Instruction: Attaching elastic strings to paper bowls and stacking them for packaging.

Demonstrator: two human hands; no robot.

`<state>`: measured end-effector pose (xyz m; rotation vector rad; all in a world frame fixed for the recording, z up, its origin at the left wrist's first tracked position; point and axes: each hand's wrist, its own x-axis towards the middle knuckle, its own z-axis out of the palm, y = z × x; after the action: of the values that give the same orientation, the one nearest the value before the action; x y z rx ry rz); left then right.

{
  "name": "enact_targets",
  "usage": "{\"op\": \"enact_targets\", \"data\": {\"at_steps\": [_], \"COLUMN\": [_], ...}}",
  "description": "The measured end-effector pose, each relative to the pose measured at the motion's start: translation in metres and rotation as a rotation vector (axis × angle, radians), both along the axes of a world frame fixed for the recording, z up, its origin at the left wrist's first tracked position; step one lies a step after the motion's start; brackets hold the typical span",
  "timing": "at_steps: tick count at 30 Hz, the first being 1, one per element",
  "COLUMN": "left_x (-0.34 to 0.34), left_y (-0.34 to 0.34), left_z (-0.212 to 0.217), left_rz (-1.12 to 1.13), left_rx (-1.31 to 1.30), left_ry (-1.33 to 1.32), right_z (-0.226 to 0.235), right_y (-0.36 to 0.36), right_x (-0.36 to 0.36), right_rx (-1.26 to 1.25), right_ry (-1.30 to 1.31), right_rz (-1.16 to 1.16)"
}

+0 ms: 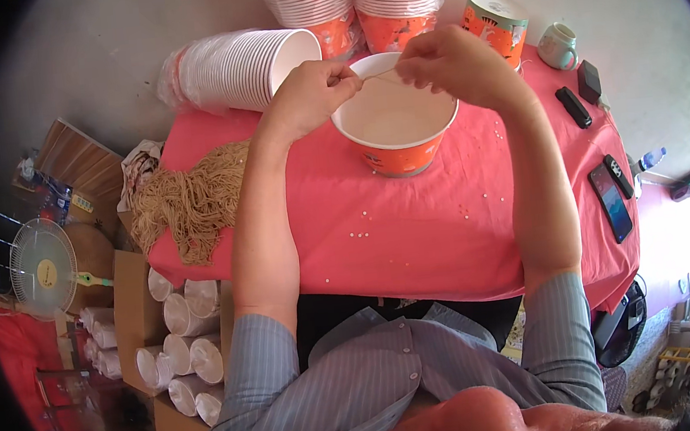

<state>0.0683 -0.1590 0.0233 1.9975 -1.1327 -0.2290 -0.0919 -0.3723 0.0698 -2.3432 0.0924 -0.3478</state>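
Over the rim of an orange-and-white paper bucket (400,155), my left hand (310,96) pinches one part of a thin tan string (379,73). My right hand (457,67) is closed on the string a short way to the right, so a piece of it spans between my fingers. The bucket stands upright on the table, its white inside facing up; part of its far rim is hidden behind my hands. To the left of my left forearm lies a loose heap of the same tan-coloured string (186,202).
A pink cloth covers the table (398,244), with small white bits scattered on it. Stacked paper buckets (244,69) lie at the far left; more stacks (399,2) stand behind. At right are an upturned bucket (497,22), a mug (558,45) and a phone (610,202).
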Motion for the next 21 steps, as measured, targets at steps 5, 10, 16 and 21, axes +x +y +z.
{"op": "enact_targets", "data": {"at_steps": [5,10,16,21], "left_x": [0.002,0.001,-0.01,-0.01], "left_y": [-0.004,0.0,0.003,0.008], "left_z": [-0.004,0.002,0.013,0.015], "left_rz": [-0.022,0.012,-0.041,-0.141], "left_rx": [-0.101,-0.101,-0.132,-0.198], "left_ry": [0.011,0.129,0.387,0.439], "right_z": [0.011,0.004,-0.022,-0.018], "right_y": [-0.007,0.002,0.031,0.028], "right_x": [-0.008,-0.009,0.006,0.013], "right_rx": [0.022,-0.31,-0.538,-0.003], "right_ry": [-0.131,-0.14,-0.039,-0.107], "right_rz": [-0.081,-0.048,0.178,0.203]}}
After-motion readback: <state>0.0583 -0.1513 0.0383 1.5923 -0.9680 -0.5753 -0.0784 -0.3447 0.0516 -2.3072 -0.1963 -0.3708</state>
